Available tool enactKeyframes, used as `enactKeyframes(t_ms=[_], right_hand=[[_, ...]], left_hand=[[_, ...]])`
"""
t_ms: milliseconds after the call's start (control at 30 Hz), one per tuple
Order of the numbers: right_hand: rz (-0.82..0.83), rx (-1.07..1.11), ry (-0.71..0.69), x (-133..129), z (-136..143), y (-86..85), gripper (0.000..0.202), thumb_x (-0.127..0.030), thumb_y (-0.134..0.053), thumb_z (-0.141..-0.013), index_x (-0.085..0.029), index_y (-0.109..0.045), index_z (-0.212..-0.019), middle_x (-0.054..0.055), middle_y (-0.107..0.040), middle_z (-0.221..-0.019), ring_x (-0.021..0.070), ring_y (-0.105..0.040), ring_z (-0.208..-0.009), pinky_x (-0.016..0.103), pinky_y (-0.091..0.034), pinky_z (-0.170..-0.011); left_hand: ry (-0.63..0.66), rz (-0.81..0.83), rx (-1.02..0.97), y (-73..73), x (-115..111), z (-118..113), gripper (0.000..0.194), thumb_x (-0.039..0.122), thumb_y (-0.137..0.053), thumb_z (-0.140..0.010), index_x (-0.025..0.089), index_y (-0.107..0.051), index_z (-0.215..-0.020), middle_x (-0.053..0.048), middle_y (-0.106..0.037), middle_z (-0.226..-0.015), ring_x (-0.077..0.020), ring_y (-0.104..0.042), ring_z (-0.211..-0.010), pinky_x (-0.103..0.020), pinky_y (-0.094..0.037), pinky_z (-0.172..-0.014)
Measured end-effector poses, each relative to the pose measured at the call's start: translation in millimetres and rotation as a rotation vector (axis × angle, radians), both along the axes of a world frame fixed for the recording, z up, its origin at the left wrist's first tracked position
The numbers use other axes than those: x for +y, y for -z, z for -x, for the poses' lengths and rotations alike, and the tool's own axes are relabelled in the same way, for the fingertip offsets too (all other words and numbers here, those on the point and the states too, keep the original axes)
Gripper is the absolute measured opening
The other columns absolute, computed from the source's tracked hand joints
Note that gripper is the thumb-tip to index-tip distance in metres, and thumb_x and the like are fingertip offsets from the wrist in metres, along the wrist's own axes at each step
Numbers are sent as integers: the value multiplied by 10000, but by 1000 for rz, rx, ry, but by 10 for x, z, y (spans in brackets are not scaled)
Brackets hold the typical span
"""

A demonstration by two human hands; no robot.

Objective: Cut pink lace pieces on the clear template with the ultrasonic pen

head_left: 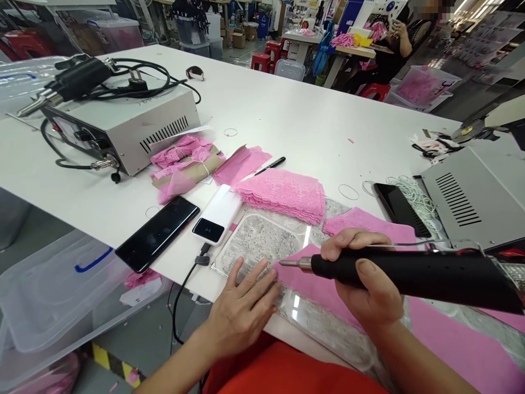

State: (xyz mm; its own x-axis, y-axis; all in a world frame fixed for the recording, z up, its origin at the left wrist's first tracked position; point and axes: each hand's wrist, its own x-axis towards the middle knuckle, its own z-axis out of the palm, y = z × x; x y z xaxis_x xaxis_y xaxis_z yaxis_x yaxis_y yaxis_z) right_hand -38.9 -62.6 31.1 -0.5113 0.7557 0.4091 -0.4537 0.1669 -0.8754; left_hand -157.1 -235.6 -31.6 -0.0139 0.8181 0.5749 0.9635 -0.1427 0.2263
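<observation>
My right hand is wrapped round a black handheld tool with a pointed metal tip, which looks like an ultrasonic welding gun. Its tip hovers over or touches the left end of a pink fabric piece; I cannot tell which. My left hand lies flat with fingers spread, its fingertips at the fabric's left edge on a clear, scratched plastic mat. Behind the mat sits a stack of pink lace pieces. Another pink piece lies beyond my right hand.
A white power bank with a cable and a black phone lie left of the mat. A grey box carries another black tool. At right are a second phone and grey box. Someone sits behind.
</observation>
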Motion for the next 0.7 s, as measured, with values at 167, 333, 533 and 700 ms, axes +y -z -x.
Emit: enactKeyframes(t_ms=[167, 333, 533, 700], right_hand=[[-19, -31, -4, -42, 53, 16, 104, -313, -624, -802, -230, -588, -854, 12, -559, -804, 132, -573, -635, 326, -526, -600], [-41, -27, -18, -38, 52, 28, 74, -284, -615, -812, -221, -585, -838, 6, -559, -809, 126, -581, -642, 320, -527, -611], [-65, -30, -2, -33, 63, -8, 71, -285, -610, -807, -226, -588, -840, 2, -571, -797, 130, -583, -627, 332, -525, -609], [-36, 60, 129, 195, -115, -122, 89, -264, -610, -761, -209, -615, -831, 8, -567, -796, 126, -576, -610, 321, -510, -595]], left_hand=[[-8, 6, 5, 8, 2, -7, 271, 142, -555, -896, 143, -634, -1154, -90, -671, -1228, -254, -478, -1324, -518, -151, -1203], [-2, 2, 4, 9, 5, -8, 278, 133, -555, -888, 136, -636, -1154, -95, -672, -1223, -259, -483, -1319, -516, -136, -1206], [7, 9, 14, -9, 1, 11, 311, 121, -570, -880, 151, -619, -1186, -98, -671, -1224, -251, -452, -1346, -521, -142, -1203], [20, -15, -59, -57, 23, 5, 313, 88, -548, -885, 139, -619, -1186, -105, -667, -1231, -256, -453, -1346, -524, -157, -1199]])
